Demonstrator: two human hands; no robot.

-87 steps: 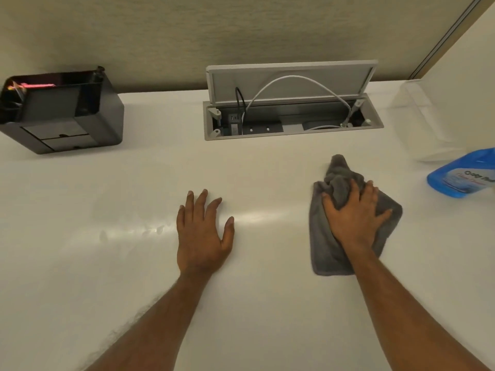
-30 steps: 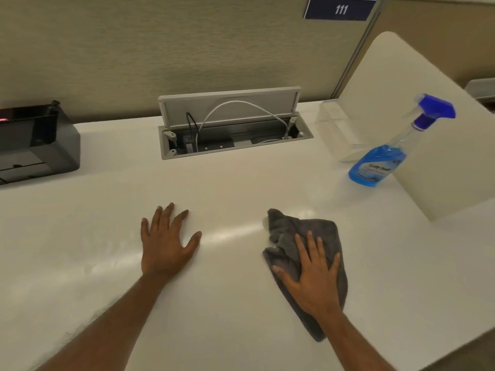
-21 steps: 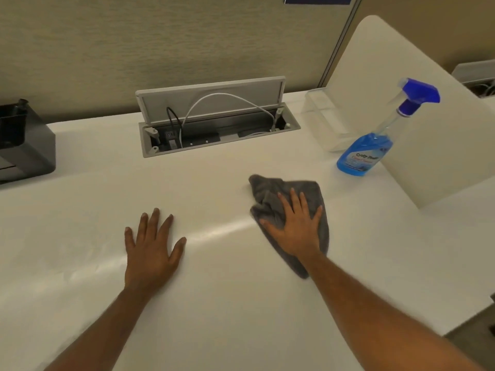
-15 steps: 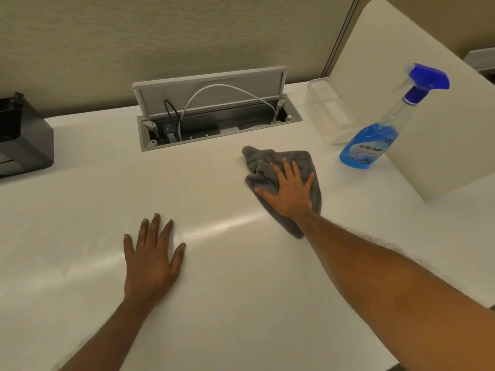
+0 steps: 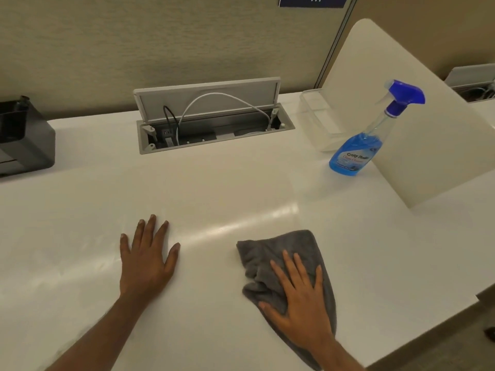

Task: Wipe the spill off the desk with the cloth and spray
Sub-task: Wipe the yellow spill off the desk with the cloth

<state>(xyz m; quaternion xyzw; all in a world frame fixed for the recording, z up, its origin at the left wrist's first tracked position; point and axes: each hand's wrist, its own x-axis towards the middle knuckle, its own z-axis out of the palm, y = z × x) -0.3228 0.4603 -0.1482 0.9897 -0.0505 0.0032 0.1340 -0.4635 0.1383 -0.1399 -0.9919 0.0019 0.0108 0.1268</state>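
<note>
Two hands flat on desk [image 5: 241, 183] | R hand [image 5: 300, 298] fingers spread, pressing cloth [image 5: 278, 253] nr front edge | L hand [image 5: 146, 261] open, empty | spray bottle [image 5: 356, 148] far-right, nearer R

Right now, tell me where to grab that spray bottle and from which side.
Grip the spray bottle by its narrow clear neck just under the blue trigger head, coming from the left: it stands upright, and the white divider panel closes off its right side.
</note>
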